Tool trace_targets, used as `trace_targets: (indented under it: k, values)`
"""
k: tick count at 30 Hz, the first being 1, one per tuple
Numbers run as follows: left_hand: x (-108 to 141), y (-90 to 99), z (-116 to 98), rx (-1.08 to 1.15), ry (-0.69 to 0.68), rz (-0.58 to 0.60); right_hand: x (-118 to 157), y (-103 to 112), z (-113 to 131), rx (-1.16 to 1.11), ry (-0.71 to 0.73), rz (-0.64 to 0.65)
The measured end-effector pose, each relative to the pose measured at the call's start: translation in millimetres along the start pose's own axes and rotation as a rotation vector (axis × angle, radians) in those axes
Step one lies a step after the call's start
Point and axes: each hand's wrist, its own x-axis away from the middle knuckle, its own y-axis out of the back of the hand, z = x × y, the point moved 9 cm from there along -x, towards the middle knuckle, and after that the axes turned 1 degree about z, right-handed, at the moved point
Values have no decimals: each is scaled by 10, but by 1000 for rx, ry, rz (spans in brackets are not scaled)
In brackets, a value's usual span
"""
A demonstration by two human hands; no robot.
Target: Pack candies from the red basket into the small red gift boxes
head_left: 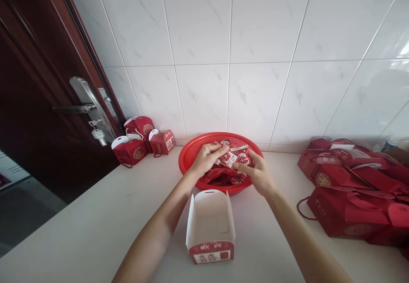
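Both hands are over a red plastic basket (220, 136) that holds several red snack packets (217, 174). My left hand (207, 157) is closed on a red and white packet (227, 159), thumb on top. My right hand (257, 170) pinches another red packet (244, 155) at the basket's right side. The two held packets overlap, so their edges are hard to tell apart. In front of the basket, between my forearms, stands an open gift box (211, 219), white inside with a red printed front. Nothing shows inside it.
Closed red gift boxes (134, 149) stand at the left by the wall, near a dark door with a metal handle (89, 108). Many more red boxes (348, 210) with cord handles lie piled on the right. The tiled wall (204, 95) rises behind the white table (128, 215).
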Motion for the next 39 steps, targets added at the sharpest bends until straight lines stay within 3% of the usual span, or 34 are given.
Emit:
trace_targets:
  k: [8,19,25,34,39]
  values:
    - [4,-28,-20,-16,-20,29,-27,17,-14,-29,-6,-23]
    - [14,-65,178,147,161,97,-5,-13,-8,-25,17,-31]
    - [29,-97,226,165,209,114,-24,66,-15,-97,51,-108]
    - [27,-80,95,71,98,101,-10,47,-14,-70,30,-90]
    - [26,-92,120,95,126,105,-10,50,-23,-76,21,-96]
